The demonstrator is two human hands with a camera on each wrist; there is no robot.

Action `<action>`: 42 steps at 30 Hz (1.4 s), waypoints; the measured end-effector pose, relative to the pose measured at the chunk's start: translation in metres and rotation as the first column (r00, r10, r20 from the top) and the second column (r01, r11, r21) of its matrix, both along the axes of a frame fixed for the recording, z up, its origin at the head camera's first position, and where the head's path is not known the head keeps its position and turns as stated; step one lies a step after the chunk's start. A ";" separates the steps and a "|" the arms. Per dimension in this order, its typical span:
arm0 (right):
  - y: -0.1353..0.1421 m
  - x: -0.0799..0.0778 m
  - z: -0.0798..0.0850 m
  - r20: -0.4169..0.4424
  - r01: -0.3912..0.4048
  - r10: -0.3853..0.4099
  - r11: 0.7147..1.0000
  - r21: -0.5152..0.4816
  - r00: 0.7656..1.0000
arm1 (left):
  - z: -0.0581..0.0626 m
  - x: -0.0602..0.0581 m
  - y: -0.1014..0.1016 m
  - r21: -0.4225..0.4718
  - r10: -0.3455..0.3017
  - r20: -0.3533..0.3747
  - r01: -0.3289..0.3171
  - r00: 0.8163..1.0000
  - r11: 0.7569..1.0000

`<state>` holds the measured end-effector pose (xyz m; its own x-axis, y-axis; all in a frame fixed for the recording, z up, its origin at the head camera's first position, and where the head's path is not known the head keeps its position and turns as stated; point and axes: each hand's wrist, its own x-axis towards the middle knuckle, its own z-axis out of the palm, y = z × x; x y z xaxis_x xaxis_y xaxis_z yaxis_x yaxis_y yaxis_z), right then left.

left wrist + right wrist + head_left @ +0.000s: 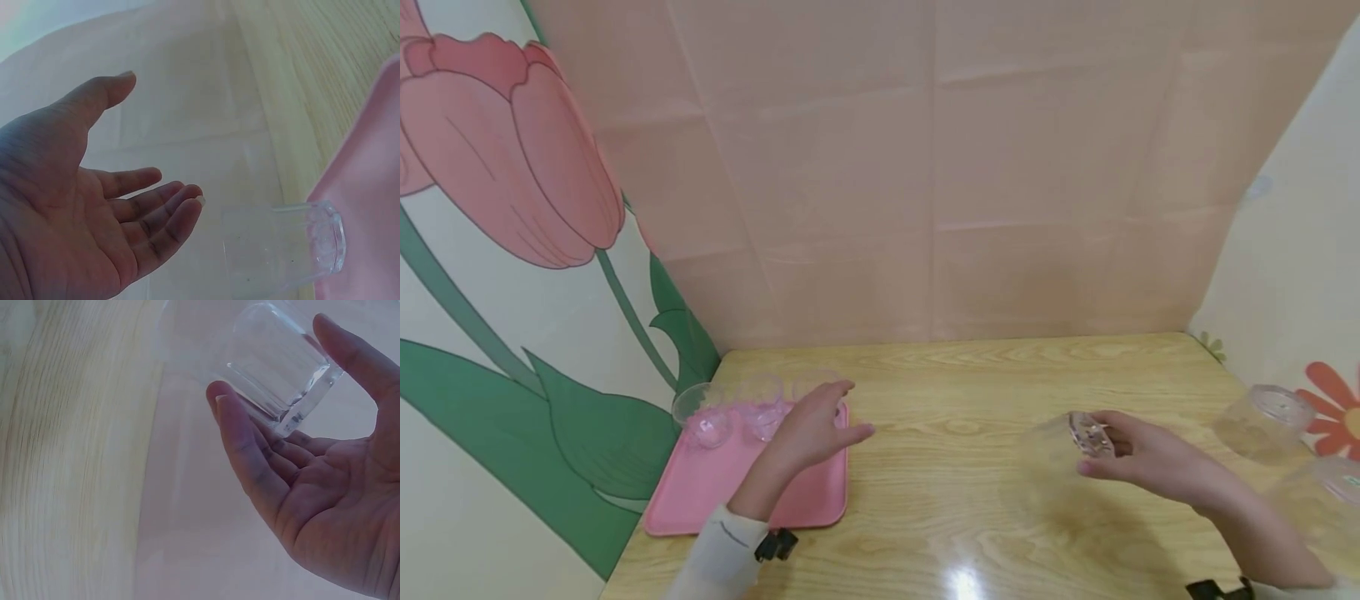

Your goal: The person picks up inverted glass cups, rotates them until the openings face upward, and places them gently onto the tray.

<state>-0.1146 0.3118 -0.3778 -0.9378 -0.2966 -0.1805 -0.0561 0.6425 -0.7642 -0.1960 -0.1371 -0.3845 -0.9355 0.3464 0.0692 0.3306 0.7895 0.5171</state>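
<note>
In the head view my right hand [1165, 462] pinches a clear cup [1090, 436] by its thick base, the cup tilted with its mouth toward the left. The right wrist view has thumb and fingers on either side of the cup's square-looking base [300, 394]. My left hand [808, 429] is over the back right part of a pink tray [715, 492], fingers spread and holding nothing. Clear cups [706, 427] stand upright along the tray's back edge. One cup [281, 250] shows close beside the left fingers in the left wrist view.
Two more clear cups, one farther back [1270, 417] and one nearer [1326, 492], rest upside down at the right end of the wood-grain table [940, 483]. A pinkish sheet [925, 192] hangs behind the table, and a flower-printed wall [535, 317] borders the left.
</note>
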 end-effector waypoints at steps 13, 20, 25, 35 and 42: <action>-0.025 -0.005 -0.002 -0.019 0.003 -0.006 0.993 -0.120 1.000 | -0.001 0.005 0.002 0.073 -0.051 0.039 0.048 0.998 0.996; -0.037 -0.008 -0.004 0.017 0.022 -0.019 0.975 -0.221 1.000 | -0.002 0.009 0.005 0.136 -0.080 0.075 0.070 0.994 0.988; -0.045 -0.010 -0.008 0.026 0.030 -0.024 0.959 -0.283 0.999 | -0.003 0.011 0.008 0.192 -0.102 0.101 0.081 0.990 0.978; -0.061 -0.013 -0.010 0.056 0.050 -0.030 0.913 -0.404 0.998 | -0.007 0.012 0.013 0.283 -0.164 0.103 0.129 0.981 0.950; -0.074 -0.015 -0.013 0.045 0.007 0.022 0.831 -0.556 0.999 | -0.008 0.014 0.019 0.362 -0.210 0.103 0.160 0.972 0.918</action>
